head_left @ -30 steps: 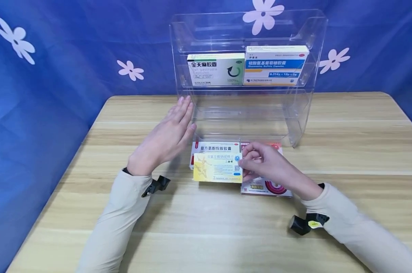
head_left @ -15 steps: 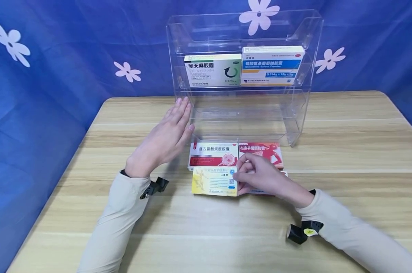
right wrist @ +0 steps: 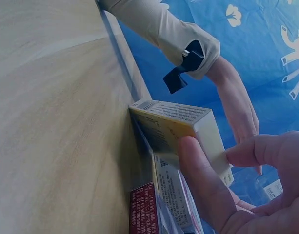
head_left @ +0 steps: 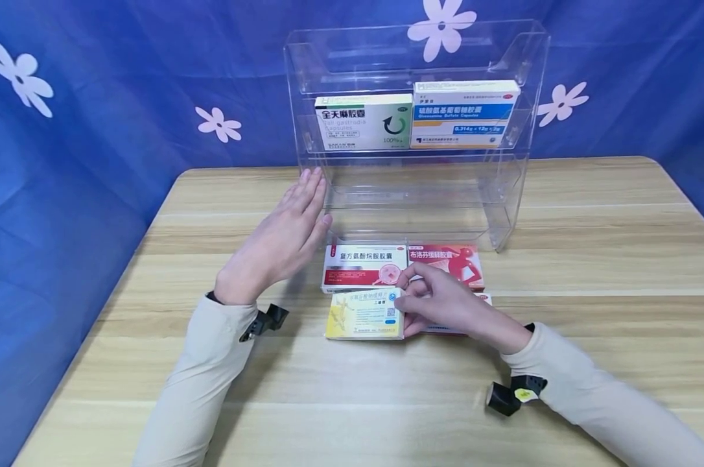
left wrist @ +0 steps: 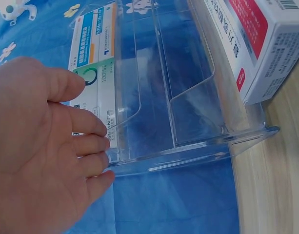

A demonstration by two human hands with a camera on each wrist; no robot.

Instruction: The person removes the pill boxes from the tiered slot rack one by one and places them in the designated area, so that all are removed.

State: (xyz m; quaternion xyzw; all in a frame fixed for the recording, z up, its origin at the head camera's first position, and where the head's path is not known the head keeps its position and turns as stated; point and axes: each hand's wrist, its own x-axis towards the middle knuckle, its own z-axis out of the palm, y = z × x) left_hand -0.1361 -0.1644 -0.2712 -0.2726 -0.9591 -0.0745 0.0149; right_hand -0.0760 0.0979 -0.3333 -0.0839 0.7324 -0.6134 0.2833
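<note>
My right hand (head_left: 442,303) pinches the right end of a yellow-and-white medicine box (head_left: 360,318) between thumb and fingers. In the right wrist view that box (right wrist: 171,124) is tilted, one edge near the tabletop. Behind it in the head view lies a white-and-red medicine box (head_left: 358,266), beside a red medicine box (head_left: 465,263). Under my right hand, another box is mostly hidden. My left hand (head_left: 276,240), fingers straight, is at the left side of the clear plastic rack (head_left: 410,227); the left wrist view does not settle whether it touches.
On the rack's upper tier stand a green-and-white medicine box (head_left: 366,122) and a blue-and-white medicine box (head_left: 464,115) side by side. The wooden table (head_left: 352,415) runs back to a blue flowered cloth (head_left: 124,78).
The yellow-and-white box has come down toward the table's front in my right hand, uncovering the white-and-red box behind it. My left hand has stayed at the rack's side.
</note>
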